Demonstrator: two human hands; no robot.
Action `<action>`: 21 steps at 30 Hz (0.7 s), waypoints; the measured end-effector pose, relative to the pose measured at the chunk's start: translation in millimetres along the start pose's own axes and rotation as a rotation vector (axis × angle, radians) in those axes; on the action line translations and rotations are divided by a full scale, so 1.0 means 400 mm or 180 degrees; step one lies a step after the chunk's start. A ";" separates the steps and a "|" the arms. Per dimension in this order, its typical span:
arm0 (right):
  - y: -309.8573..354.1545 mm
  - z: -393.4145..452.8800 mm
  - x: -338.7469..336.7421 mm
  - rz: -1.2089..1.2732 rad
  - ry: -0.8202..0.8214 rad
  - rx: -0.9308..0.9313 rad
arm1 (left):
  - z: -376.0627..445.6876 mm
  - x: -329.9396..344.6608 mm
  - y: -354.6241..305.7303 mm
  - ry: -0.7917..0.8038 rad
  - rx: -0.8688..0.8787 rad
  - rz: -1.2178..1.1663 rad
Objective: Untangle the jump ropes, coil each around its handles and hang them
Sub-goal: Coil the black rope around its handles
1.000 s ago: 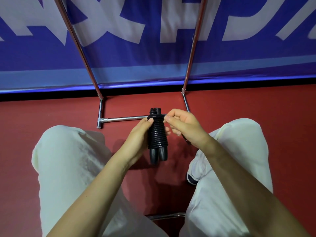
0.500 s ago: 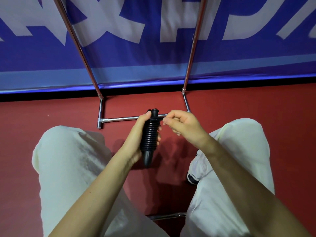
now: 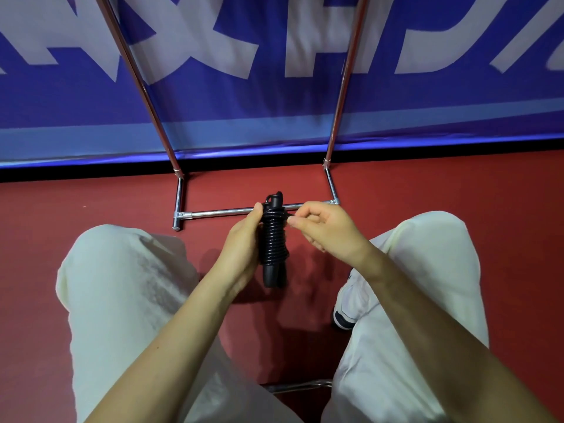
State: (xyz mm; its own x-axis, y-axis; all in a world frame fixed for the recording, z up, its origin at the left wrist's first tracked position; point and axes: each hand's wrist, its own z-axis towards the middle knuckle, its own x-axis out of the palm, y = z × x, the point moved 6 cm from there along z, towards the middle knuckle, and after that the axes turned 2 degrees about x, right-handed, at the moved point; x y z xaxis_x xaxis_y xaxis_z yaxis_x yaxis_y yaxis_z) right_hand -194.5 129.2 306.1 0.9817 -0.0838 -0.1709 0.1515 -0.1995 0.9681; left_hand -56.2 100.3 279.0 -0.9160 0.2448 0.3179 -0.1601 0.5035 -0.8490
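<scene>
Starting nearest the camera, two bare forearms are seen reaching forward between knees clad in pale trousers (image 3: 128, 300), and a short length of metal tube (image 3: 300, 386) is glimpsed low between the legs. A white shoe with a dark toe (image 3: 346, 312) is planted on the red floor (image 3: 503, 190) just inside the right knee. Further out, in the centre, the jump rope (image 3: 273, 239) is held upright above the floor: its black cord is wound in tight turns around the paired black handles, whose lower ends are left bare below the coil. The left hand (image 3: 242, 248) is wrapped around the left side of the bundle, with the thumb laid up along it. The right hand (image 3: 326, 228) is curled at the upper right of the coil, where a strand near the top is pinched between thumb and forefinger. Just beyond the hands, the low crossbar of a chrome rack (image 3: 213, 212) is laid on the floor, and two slanted poles are carried upward from its feet. Farthest away, a blue banner (image 3: 274, 96) with large white lettering is stretched across the whole back.
</scene>
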 end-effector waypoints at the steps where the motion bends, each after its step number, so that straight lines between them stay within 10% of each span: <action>1: -0.002 -0.004 0.012 -0.0190 0.0107 0.0052 | -0.005 0.008 0.006 0.0043 -0.0113 -0.0094; 9: 0.015 -0.012 0.032 0.0586 0.0687 0.0183 | -0.018 0.051 0.001 0.0820 -0.0237 -0.0410; 21: 0.012 -0.022 0.015 0.0345 0.0490 -0.0045 | -0.007 0.004 -0.010 -0.0122 0.0404 0.0354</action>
State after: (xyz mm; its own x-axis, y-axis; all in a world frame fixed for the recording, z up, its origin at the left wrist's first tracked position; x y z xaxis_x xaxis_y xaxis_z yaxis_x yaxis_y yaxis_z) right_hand -187.0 136.6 311.4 0.9983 0.0464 -0.0364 0.0444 -0.1835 0.9820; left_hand -56.1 101.0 284.2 -0.9437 0.2601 0.2046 -0.0998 0.3659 -0.9253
